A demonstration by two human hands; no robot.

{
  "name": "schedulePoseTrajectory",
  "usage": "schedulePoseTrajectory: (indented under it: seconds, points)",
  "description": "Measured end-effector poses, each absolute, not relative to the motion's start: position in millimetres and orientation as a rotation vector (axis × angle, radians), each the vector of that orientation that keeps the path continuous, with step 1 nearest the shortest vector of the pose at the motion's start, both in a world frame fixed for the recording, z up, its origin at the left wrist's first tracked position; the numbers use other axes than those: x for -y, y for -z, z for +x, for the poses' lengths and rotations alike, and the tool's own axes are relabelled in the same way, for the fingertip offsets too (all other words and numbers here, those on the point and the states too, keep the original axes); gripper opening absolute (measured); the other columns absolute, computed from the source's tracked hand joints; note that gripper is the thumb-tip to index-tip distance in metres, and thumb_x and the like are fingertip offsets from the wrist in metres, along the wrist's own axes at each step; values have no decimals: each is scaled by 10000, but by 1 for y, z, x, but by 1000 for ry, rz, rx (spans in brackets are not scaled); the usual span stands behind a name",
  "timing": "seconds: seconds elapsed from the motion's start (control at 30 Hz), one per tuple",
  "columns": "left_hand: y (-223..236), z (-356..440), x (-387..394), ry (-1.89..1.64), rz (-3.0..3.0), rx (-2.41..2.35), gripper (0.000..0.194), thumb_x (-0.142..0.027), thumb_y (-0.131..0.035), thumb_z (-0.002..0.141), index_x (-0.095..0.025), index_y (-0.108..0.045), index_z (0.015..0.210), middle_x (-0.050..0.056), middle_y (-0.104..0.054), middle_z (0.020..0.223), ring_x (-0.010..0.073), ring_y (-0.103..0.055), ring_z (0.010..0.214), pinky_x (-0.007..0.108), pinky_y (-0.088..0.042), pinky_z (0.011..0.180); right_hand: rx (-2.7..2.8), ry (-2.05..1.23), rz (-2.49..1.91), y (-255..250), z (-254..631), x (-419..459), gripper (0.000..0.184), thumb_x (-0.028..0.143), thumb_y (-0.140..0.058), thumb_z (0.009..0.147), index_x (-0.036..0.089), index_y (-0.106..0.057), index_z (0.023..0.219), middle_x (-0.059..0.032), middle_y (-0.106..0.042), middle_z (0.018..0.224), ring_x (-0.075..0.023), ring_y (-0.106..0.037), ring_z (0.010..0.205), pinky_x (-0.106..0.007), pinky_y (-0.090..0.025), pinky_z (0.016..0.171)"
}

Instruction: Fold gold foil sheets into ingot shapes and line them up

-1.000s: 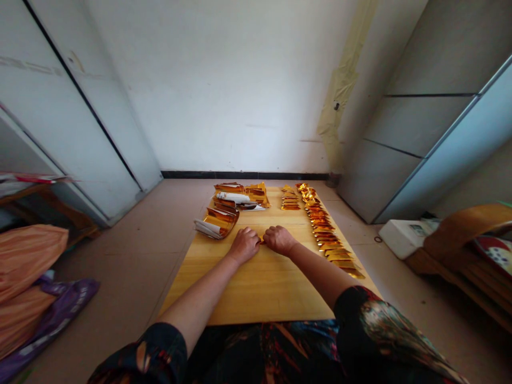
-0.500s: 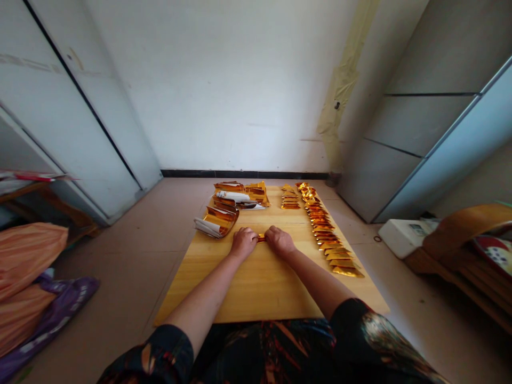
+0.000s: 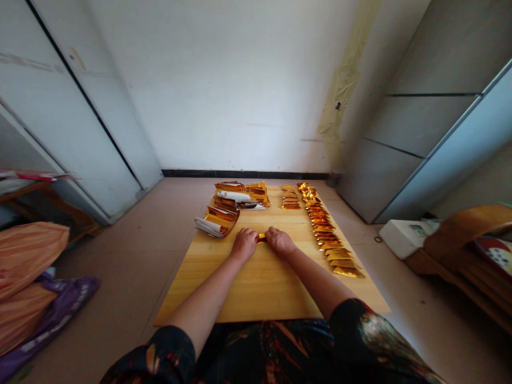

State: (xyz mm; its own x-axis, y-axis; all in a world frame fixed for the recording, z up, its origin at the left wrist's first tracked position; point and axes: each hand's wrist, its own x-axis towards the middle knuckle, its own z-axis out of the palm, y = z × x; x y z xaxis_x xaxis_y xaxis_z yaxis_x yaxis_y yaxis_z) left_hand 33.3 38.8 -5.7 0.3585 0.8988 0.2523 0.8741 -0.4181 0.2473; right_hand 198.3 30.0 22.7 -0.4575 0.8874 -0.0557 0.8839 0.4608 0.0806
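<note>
My left hand (image 3: 244, 244) and my right hand (image 3: 279, 240) rest close together on the pale wooden board (image 3: 256, 290), both pinching a small folded gold foil piece (image 3: 261, 238) from either side. Its ends are hidden by my fingers. To the left of my left hand lies a curved stack of gold foil sheets with white paper (image 3: 218, 221). Farther back sits another foil stack (image 3: 240, 195). A long row of folded gold foil pieces (image 3: 325, 232) runs down the board's right side, and a short pile of them (image 3: 290, 198) stands near the far edge.
The board lies on a tiled floor (image 3: 120, 282) before a white wall (image 3: 224, 90). Orange bags (image 3: 28, 261) and a purple bag (image 3: 60, 312) lie at the left. A white box (image 3: 404, 238) and a wooden bench (image 3: 460, 261) stand at the right.
My hands stay at nearly the same spot on the board, with slightly more of the gold foil piece showing between them. The stacks and row have not moved.
</note>
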Motion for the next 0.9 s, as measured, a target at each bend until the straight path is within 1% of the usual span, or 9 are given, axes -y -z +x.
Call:
schedulePoseTrajectory:
  seconds: [0.17,0.37,0.57,0.73,0.9]
  points:
    - [2,33,-37,-534,2535,-1679,130,-186,-516,852,-171,-641,821,77,-635,881,209,-531,895,322,-388,811,-2582,-65,1577,-23,203,-31,284,155,-298,954,151,-549,1086,-121,-561,1089,-189,-587,936,-259,-479,726]
    - [0,38,-35,-423,2545,-1761,179,-191,-454,885,-160,-630,872,108,-630,931,233,-525,935,348,-387,802,-2545,-57,1664,-26,200,-28,276,154,-299,954,159,-546,1078,-120,-564,1080,-184,-585,937,-252,-467,729]
    - [1,39,-36,-356,2561,-1795,218,-194,-408,903,-159,-622,912,118,-626,961,245,-516,959,361,-380,793,-2562,-48,1729,-22,201,-28,249,162,-333,950,192,-555,1057,-99,-563,1062,-179,-557,959,-252,-449,725]
    - [2,39,-36,-337,2571,-1812,207,-209,-420,904,-157,-618,926,120,-624,966,247,-519,965,358,-381,790,-2646,-140,1716,-19,201,-32,235,245,-376,954,203,-600,1010,-101,-562,1058,-196,-510,995,-269,-419,754]
    - [3,39,-36,-325,2588,-1823,211,-232,-424,906,-160,-621,928,118,-628,950,248,-523,963,355,-384,782,-2677,-106,1764,-16,191,-33,258,312,-401,951,203,-634,973,-85,-592,1030,-190,-514,976,-270,-387,767]
